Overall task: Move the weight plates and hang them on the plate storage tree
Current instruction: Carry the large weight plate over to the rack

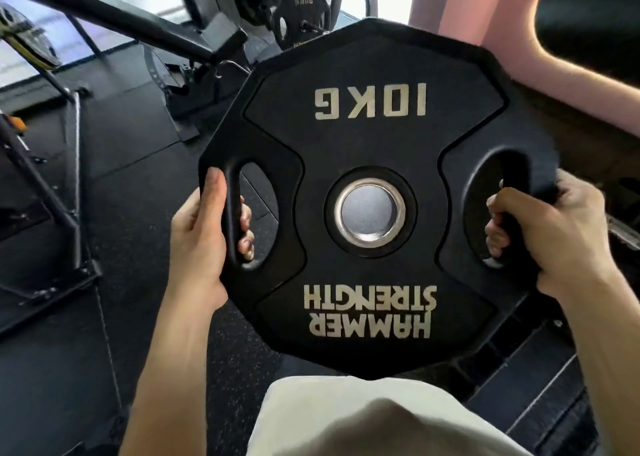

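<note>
A black 10 kg weight plate (pixel 374 151) with upside-down "HAMMER STRENGTH" lettering and a steel-ringed centre hole fills the middle of the head view, held flat-faced toward me in the air. My left hand (pixel 204 234) grips its left handle slot, fingers curled through the opening. My right hand (pixel 550 234) grips the right handle slot the same way. Beyond the plate's top edge, another black plate (pixel 299 12) hangs on a peg of the storage tree at the back.
A black angled machine arm (pixel 114 23) crosses the upper left. Metal frame legs (pixel 69 192) stand on the dark rubber floor at the left. A pink padded wall (pixel 485 16) rises at the right. Ridged black steps (pixel 540 369) lie at the lower right.
</note>
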Motion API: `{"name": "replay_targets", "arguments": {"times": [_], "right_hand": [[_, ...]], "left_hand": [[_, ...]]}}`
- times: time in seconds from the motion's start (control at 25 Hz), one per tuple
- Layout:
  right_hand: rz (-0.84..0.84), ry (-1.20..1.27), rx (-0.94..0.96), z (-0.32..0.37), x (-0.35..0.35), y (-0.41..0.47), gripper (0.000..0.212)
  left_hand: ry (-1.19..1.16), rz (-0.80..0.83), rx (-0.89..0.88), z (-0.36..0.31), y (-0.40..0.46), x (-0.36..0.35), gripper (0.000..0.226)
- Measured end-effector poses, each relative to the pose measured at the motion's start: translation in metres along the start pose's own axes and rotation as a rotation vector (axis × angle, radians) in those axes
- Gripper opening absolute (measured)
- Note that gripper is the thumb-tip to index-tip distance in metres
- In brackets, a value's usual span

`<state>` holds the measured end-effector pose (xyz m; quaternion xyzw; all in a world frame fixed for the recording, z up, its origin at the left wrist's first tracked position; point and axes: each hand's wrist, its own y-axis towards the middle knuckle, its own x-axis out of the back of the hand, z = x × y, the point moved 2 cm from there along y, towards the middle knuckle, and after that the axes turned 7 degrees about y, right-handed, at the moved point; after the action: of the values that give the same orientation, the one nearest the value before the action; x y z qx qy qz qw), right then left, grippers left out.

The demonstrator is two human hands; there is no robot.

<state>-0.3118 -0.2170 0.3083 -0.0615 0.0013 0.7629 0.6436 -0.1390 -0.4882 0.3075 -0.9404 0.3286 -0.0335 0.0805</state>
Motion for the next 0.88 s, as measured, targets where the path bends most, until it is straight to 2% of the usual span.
{"name": "replay_targets", "arguments": {"times": [0.2,0.48,0.68,0.88], "right_hand": [[-0.075,0.025,0.015,-0.012,-0.072,0.118,0.022],[-0.294,0.064,-0.018,-0.004,-0.145,0.257,0.026],[-0.431,0.083,0.013,-0.001,-0.155,0.363,0.025],[-0.573,0.085,-0.008,0.003,-0.134,0.501,0.028]], "left_hand": [[0.004,0.086,-0.036,-0.020,0.162,-0.032,0.046],[0.082,0.299,-0.029,-0.069,0.373,-0.106,0.047],[0.139,0.427,-0.049,-0.086,0.495,-0.201,0.051],[0.139,0.561,-0.046,-0.100,0.608,-0.342,0.051]]}}
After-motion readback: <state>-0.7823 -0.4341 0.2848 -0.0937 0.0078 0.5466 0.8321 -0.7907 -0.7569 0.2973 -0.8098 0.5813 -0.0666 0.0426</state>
